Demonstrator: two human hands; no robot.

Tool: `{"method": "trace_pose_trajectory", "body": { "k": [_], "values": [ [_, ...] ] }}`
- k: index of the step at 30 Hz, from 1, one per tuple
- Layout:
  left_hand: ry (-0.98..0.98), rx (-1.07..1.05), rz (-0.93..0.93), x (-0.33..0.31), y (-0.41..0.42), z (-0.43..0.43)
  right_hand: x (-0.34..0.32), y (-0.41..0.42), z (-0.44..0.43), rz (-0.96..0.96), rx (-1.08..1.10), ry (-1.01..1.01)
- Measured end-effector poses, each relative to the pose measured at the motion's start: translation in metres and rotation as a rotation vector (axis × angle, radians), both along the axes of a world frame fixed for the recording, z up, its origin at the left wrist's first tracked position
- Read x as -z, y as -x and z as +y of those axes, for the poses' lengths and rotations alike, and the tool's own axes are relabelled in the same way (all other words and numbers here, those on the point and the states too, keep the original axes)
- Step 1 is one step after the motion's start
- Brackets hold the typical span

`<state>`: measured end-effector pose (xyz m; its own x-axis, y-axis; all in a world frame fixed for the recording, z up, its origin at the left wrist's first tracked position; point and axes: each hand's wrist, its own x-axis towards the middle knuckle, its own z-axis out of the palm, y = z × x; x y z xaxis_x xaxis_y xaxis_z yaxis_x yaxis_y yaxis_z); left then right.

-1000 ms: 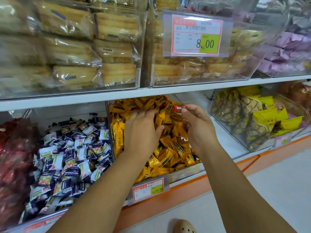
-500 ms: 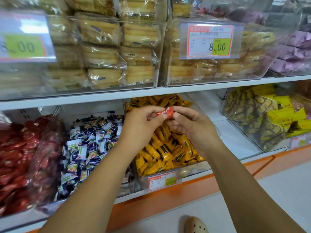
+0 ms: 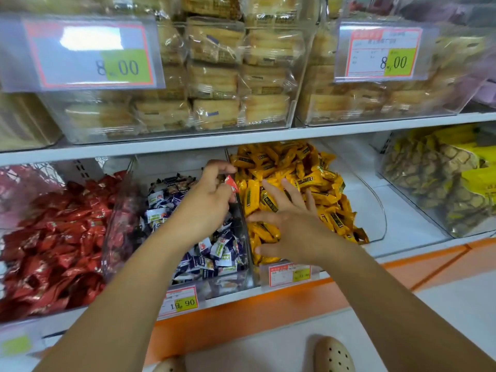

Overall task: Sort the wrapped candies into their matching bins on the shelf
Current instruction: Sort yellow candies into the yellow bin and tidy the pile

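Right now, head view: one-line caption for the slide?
Left hand pinches a red candy while the open right hand spreads over the yellow candies.

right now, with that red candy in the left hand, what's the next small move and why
Probably carry the left hand leftward across the blue candies to the red candies and let go there. It pinches a red candy beside the yellow candies, matching neither nearby bin; the red wrappers lie far left.

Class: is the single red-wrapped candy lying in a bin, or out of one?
Out of one. The left hand pinches the red candy above the divider between the blue-and-white candies and the yellow candies.
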<state>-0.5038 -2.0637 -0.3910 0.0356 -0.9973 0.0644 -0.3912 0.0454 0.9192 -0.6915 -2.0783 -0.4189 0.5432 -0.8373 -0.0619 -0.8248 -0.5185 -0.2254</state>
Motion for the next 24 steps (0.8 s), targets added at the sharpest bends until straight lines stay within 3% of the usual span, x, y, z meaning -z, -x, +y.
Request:
{"method": "trace_pose_trajectory", "body": {
  "k": [5, 8, 14, 19, 24],
  "values": [
    [-0.126, 0.124, -0.218, 0.004, 0.009, 0.000, 0.004, 0.023, -0.032, -0.026, 0.138, 0.233],
    [-0.162, 0.105, -0.209, 0.004, 0.008, -0.003, 0.003, 0.038, -0.045, -0.074, 0.210, 0.298],
    [-0.203, 0.088, -0.196, 0.007, 0.002, -0.005, -0.001, 0.042, -0.058, -0.120, 0.251, 0.270],
    [-0.164, 0.091, -0.218, 0.005, -0.001, 0.000, -0.025, 0.037, -0.050, -0.039, 0.302, 0.053],
    [-0.136, 0.088, -0.266, 0.002, -0.003, 0.002, -0.043, 0.021, -0.022, -0.079, 0.216, 0.173]
  ]
}}
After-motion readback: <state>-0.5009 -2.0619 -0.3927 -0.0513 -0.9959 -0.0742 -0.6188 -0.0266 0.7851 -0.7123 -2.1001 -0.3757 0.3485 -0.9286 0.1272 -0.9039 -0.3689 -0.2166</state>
